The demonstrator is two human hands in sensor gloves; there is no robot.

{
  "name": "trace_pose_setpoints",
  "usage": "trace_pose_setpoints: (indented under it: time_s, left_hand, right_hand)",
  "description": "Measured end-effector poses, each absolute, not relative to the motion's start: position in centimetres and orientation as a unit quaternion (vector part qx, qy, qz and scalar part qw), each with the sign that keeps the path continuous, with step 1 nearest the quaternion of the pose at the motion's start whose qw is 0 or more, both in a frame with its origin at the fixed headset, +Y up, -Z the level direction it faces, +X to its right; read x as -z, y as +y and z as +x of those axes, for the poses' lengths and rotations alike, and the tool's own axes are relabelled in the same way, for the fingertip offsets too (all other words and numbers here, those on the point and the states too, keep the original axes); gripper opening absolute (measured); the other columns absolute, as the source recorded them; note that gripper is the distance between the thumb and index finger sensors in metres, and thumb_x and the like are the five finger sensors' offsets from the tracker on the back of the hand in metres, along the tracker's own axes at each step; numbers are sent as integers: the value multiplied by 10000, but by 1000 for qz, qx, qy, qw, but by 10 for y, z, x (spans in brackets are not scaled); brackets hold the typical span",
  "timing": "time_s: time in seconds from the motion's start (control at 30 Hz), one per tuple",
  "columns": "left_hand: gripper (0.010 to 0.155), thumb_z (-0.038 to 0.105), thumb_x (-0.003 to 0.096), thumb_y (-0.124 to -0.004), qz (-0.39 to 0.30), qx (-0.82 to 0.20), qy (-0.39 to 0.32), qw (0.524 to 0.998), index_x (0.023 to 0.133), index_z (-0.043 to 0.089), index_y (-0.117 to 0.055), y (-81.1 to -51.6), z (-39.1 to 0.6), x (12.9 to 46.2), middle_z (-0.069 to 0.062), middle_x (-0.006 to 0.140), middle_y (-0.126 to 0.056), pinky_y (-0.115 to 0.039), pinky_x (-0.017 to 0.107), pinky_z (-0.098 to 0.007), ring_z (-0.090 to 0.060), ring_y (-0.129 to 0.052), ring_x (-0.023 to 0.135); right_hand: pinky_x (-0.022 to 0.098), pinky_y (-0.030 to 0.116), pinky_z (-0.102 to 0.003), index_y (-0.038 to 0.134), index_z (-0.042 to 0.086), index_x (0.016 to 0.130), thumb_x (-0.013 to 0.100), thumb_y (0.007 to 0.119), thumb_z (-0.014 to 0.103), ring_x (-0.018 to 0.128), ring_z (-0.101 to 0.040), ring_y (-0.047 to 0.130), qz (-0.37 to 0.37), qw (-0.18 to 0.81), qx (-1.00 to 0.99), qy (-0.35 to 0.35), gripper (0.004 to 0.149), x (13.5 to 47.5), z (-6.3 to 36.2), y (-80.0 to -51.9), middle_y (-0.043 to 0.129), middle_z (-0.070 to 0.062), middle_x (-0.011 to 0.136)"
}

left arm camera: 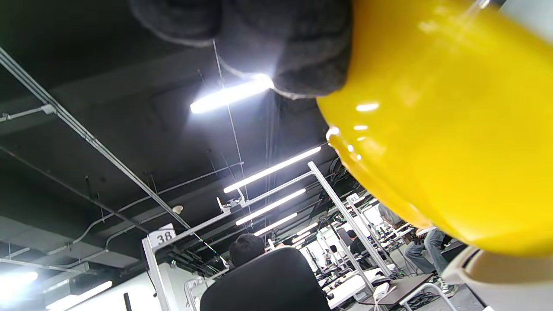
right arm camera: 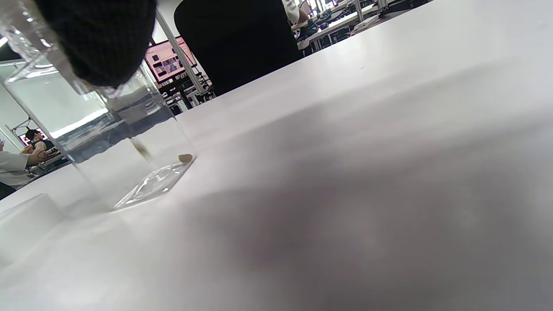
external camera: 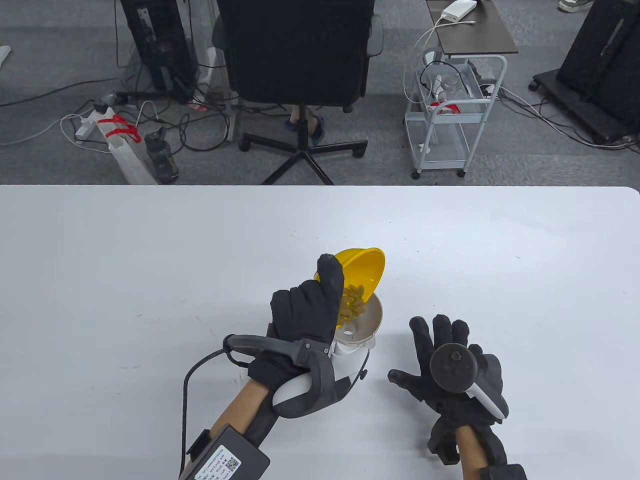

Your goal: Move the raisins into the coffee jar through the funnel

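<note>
left hand [external camera: 305, 312]: your grip holds the yellow plastic bowl [external camera: 367, 270], tipped over the beige funnel [external camera: 367, 320]
right hand [external camera: 447, 362]: fingers spread wide, holding nothing, beside funnel

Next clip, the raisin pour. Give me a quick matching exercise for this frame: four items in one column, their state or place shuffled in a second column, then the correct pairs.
Items
1. yellow bowl
2. funnel
3. right hand
4. clear jar

States
A. lies flat on the white table, fingers spread
B. tipped over in the left hand, raisins sliding out
C. stands on the table, a couple of raisins at its bottom
D. beige, catching the raisins under the bowl's rim

Pairs: 1-B, 2-D, 3-A, 4-C
</note>
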State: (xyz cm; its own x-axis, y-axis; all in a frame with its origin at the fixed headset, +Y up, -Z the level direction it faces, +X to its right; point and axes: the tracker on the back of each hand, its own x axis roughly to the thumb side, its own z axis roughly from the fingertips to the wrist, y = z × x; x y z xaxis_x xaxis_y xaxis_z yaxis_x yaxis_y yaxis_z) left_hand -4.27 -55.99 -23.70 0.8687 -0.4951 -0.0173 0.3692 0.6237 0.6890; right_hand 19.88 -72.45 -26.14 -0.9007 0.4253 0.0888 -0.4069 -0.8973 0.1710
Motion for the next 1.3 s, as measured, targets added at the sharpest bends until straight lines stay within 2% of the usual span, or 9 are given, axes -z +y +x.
trace_pose_setpoints:
  time_s: [0.47,0.9,1.03,1.3]
  left_hand:
    - [486,367,701,-629,395,304,-79,863,1128,150,-546,-555,-34,231,25,591,-941,-805,416,-313,16,-915,340]
    - [489,378,705,-618,435,389,-95,806,1137,172,-519,-563,-26,222,42,633,-936,-799,448,-312,14,-927,382]
    - [491,378,705,-618,429,370,-93,819,1138,169,-518,-562,-26,222,46,639,-937,-800,448,-312,12,-930,386]
    - [492,375,702,-626,399,273,-63,873,1137,167,-530,-546,-45,220,41,632,-944,-804,439,-314,11,-934,378]
  right_hand:
    - [673,161,-821,54,242,1144,523,743,643,1011,-608,-23,62,215,-972,76,1010,262,199,-724,-18,-283,1154]
    - [673,159,-820,51,243,1142,523,743,642,1012,-606,-26,56,211,-972,81,1011,262,199,-724,-31,-281,1153]
    - [673,161,-821,52,243,1142,523,744,642,1011,-607,-24,58,212,-972,79,1011,261,199,-724,-34,-280,1153]
    - [675,158,-820,51,245,1142,524,743,641,1013,-605,-26,58,207,-973,82,1009,262,198,-724,-33,-281,1154]
